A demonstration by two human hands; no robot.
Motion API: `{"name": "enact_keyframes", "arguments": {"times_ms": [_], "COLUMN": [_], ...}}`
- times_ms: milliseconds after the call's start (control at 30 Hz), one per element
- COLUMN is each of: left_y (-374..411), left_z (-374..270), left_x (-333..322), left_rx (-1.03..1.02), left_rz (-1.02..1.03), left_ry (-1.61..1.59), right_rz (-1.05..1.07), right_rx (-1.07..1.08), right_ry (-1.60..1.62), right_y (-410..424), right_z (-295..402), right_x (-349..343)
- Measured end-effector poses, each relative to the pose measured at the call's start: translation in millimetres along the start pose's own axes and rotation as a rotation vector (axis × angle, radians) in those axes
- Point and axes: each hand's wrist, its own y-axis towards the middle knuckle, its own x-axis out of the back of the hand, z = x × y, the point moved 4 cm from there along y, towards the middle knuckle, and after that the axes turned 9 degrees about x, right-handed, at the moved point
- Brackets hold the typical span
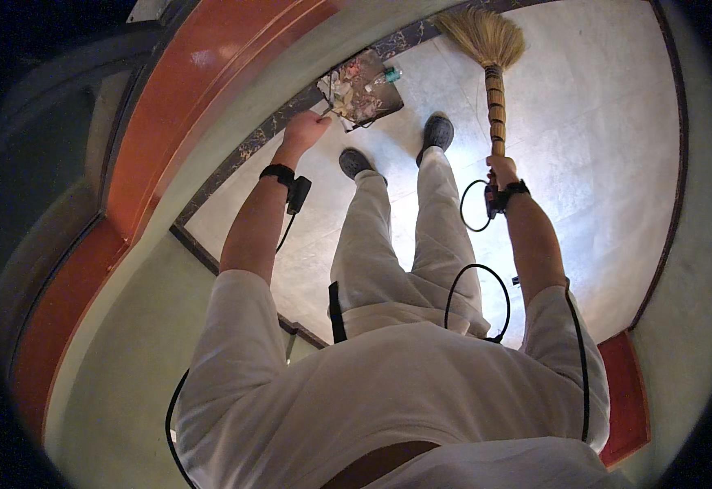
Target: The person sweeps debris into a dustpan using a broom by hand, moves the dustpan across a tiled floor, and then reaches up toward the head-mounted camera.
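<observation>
My left hand (306, 130) is closed around the handle of a dustpan (386, 98), which holds a heap of crumpled litter (350, 91) and a clear plastic bottle with a green end (391, 75). The dustpan is just beyond that hand, beside the wall's base. With my right hand (502, 170) I grip the bound handle of a straw broom (496, 104). Its bristles fan out at the top of the view, near the dark skirting, to the right of the dustpan. Whether the bristles touch the floor I cannot tell.
My feet, in dark clogs (438, 132), stand on the pale tiled floor (588, 153). Dark marbled skirting (264, 131) runs along the wall at the left and top. An orange-red window frame (166, 122) is at the left. Black cables loop from my wrists and waist.
</observation>
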Motion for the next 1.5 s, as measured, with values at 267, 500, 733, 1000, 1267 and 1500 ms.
{"name": "enact_keyframes", "arguments": {"times_ms": [267, 500, 733, 1000, 1267, 1500], "left_y": [21.1, 34.3, 58.5, 46.7, 5.2, -28.0], "left_z": [-79.1, -119.0, -105.0, -104.6, -74.1, -66.6], "left_x": [14.9, -2.8, -26.1, -0.7, 13.4, -0.6], "left_rx": [0.145, 0.169, 0.084, 0.172, 0.012, -0.065], "left_rz": [0.038, 0.052, -0.002, 0.095, 0.218, 0.183], "left_ry": [0.009, 0.054, -0.028, 0.043, 0.026, 0.091], "right_rz": [0.311, 0.766, 0.650, 0.396, 0.159, 0.052], "right_rx": [-0.055, -0.133, -0.172, -0.083, -0.028, -0.012], "right_ry": [0.035, 0.138, 0.029, 0.042, 0.406, 0.666], "right_y": [-18.8, -119.7, -180.2, -194.1, -153.1, -97.4], "right_z": [2.5, -39.9, -13.9, 1.7, -30.7, -74.9], "right_x": [-62.3, -71.1, 50.1, 136.5, 118.4, 91.5]}}
